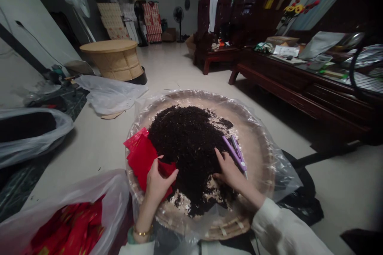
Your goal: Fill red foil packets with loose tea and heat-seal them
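Note:
A heap of dark, dry tea-like leaves lies in a round woven tray lined with clear plastic. My left hand grips a small red packet, thumb and fingers at its edges, at the heap's left side. Under and beside it, more red packets lie on the tray's left rim. My right hand touches the heap's right side, thumb and forefinger apart; its other fingers are partly hidden. Just beyond it rests a purple tong-shaped tool, like a small hair straightener.
At lower left stands a plastic bag of red packets. Another bag with dark contents sits further left. A round wicker table and plastic sheet are ahead; a dark wooden table stands right.

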The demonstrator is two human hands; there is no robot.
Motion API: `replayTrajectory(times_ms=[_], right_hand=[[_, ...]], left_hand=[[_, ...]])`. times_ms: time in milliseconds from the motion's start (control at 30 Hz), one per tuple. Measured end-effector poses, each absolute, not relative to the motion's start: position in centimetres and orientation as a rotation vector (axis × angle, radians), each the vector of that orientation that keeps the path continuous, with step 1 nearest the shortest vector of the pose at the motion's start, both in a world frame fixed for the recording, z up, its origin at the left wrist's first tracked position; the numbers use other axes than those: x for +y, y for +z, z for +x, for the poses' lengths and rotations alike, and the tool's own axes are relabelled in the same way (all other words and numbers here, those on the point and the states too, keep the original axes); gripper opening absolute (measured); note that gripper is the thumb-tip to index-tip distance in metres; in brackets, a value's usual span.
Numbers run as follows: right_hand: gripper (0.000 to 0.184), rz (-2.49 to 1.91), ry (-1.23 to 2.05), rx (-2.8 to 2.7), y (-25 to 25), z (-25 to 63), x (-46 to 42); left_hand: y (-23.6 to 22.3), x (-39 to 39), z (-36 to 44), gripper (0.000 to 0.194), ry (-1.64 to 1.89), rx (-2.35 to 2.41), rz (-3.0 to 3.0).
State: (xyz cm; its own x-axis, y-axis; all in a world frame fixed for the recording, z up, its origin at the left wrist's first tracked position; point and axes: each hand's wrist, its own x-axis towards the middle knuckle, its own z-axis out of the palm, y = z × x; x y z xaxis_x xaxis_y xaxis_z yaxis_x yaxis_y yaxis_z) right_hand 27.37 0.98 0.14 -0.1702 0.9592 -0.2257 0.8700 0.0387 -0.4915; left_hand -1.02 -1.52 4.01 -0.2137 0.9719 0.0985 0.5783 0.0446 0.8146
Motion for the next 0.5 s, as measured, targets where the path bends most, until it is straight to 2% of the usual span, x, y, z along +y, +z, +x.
replayTrajectory(times_ms=[233,333,367,500], right_hand=[[0.076,-1.424,0.870,-1.858,2.0,23.8,2.9],[0.071,-1.276,0.729,-1.895,3.2,22.4,4.1],[0.077,-1.272,0.613,-1.958,3.2,22.1,4.4],[0.120,-1.297,0.090,-2.246,1.8,21.2,5.6]], left_hand=[[4.5,-1.6,-0.8,0.063,1.027,1.842,1.564],[4.4,-1.7,-0.8,0.063,1.032,1.842,1.569],[4.3,-1.7,-0.8,0.063,1.038,1.843,1.570],[4.1,-1.7,-0.8,0.062,1.060,1.816,1.602]])
